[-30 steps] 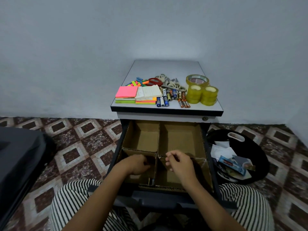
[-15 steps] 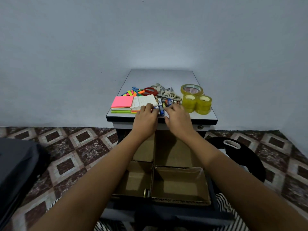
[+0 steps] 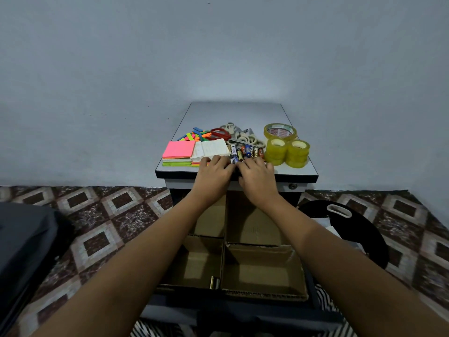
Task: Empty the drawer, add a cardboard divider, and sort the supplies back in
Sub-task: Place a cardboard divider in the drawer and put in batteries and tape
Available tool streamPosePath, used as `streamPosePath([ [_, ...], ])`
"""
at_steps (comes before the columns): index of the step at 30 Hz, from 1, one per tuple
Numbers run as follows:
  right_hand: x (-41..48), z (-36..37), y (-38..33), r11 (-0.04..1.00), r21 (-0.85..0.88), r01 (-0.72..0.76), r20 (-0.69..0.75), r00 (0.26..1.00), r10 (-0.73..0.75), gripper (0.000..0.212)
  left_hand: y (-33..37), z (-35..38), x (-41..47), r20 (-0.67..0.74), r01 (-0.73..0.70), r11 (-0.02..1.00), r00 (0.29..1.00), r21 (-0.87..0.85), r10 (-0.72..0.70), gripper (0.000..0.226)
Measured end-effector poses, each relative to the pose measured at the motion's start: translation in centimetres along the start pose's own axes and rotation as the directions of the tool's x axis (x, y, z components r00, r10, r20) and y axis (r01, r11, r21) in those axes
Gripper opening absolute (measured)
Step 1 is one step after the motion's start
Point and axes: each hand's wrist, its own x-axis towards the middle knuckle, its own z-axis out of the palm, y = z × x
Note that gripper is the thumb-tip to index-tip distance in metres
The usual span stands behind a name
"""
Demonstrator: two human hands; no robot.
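The cabinet's drawer stands pulled out, and a cardboard divider splits it into several compartments. A couple of batteries lie in the front left compartment. On the cabinet top are a row of batteries, pink sticky notes, a white notepad, coloured flags, scissors and yellow tape rolls. My left hand and my right hand sit side by side at the top's front edge. Their fingers curl over the near ends of the batteries.
A black bag with a white handle holds papers on the floor right of the drawer. A dark bulky object fills the left edge. The cabinet backs onto a plain wall, on patterned floor tiles.
A second ago both hands were down in the drawer's front compartments. They rose to the cabinet top and closed over the batteries, then hardly moved in the last half second.
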Motion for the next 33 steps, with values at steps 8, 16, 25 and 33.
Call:
streamPosePath([
  [8, -0.6, 0.0, 0.2, 0.976, 0.208, -0.064, -0.194, 0.975, 0.105, 0.021, -0.3, -0.6, -1.1, -0.252, 0.013, 0.984, 0.966, -0.175, -0.057, 0.023],
  [16, -7.0, -1.8, -0.9, 0.196, 0.860, -0.471, 0.316, 0.794, 0.520, 0.019, 0.8, -4.1, -6.9, 0.501, 0.498, -0.140, 0.731, -0.856, -0.463, 0.020],
  [25, -14.9, -0.6, -4.7, -0.071, 0.817, -0.572, 0.530, 0.697, 0.483, 0.015, 0.2, -0.6, -13.9, 0.848, 0.821, 0.382, 0.508, -0.424, -0.149, 0.017],
  [33, -16.0, -0.4, -5.0, -0.012, 0.805, -0.593, 0.536, 0.718, 0.444, 0.009, 1.4, 3.1, -15.5, 0.907, 0.717, 0.655, 0.406, -0.239, -0.112, 0.028],
])
